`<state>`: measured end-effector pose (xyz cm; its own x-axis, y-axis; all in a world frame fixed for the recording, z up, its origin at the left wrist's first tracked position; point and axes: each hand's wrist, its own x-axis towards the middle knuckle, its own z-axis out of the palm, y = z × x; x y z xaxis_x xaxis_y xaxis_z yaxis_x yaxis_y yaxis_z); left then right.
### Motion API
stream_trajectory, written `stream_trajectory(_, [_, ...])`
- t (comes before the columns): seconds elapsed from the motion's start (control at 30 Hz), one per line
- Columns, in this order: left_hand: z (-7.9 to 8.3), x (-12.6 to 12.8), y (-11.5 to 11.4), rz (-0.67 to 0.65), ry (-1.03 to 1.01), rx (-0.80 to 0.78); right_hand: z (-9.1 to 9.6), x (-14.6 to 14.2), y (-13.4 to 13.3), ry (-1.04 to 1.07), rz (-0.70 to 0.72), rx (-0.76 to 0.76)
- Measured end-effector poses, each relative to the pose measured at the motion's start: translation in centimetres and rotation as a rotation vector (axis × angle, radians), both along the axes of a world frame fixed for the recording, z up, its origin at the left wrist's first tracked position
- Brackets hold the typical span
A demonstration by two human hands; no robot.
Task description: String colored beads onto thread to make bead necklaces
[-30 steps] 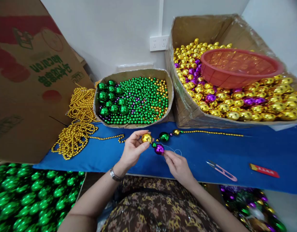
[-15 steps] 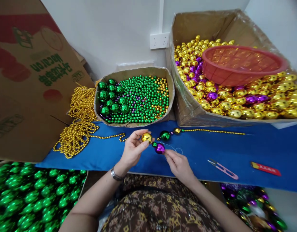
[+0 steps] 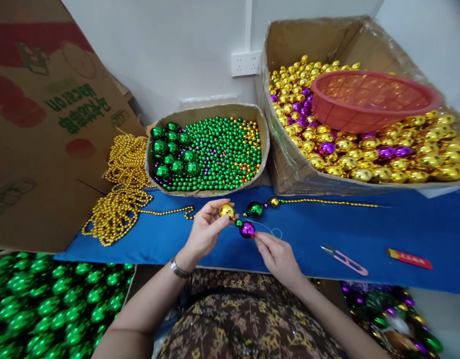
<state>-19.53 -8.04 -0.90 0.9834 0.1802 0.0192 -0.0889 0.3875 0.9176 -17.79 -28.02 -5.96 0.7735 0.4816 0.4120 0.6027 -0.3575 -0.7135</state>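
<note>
My left hand [image 3: 206,227] is closed around a large gold bead [image 3: 227,211], held between thumb and fingers. Beside it are a small green bead [image 3: 238,223] and a large purple bead [image 3: 247,229] in one line. The fingertips of my right hand [image 3: 276,254] pinch together at the purple bead's right side; what lies between them is too small to make out. A thin clear thread [image 3: 276,233] loops above my right hand. Just beyond, a strand with a large green bead [image 3: 255,209], a gold bead [image 3: 273,202] and a gold bead chain [image 3: 327,202] lies on the blue cloth [image 3: 304,234].
Behind my hands stands a box [image 3: 265,149] of green, purple and gold beads. A larger carton [image 3: 289,184] of gold beads holds a red basket [image 3: 375,124]. Gold chains [image 3: 119,209] lie left; thread snips [image 3: 345,260] and a red packet [image 3: 409,259] lie right.
Both hands keep nearly the same position on the beads. The whole view has shifted very slightly.
</note>
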Motion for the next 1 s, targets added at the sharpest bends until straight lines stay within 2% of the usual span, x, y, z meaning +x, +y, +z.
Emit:
stream_trajectory(0.17, [-0.12,-0.16,0.01,0.020,-0.051,0.071,0.12,-0.19,0.14,0.040,-0.021,-0.017])
stream_trajectory(0.3, [-0.05,-0.13,-0.08,0.014,-0.029,0.034,0.03,-0.38,0.05,0.073,-0.089,-0.057])
stream_trajectory(0.5, [-0.01,0.17,-0.33,0.066,0.021,-0.041,-0.39,-0.42,0.08,-0.027,-0.020,-0.050])
stream_trajectory(0.63, [0.16,0.08,-0.40,0.071,0.023,-0.035,-0.29,-0.30,0.19,-0.031,-0.078,-0.077])
stream_trajectory(1.0, [0.30,-0.10,-0.19,0.074,-0.006,-0.018,-0.08,-0.45,-0.19,0.038,-0.043,0.010])
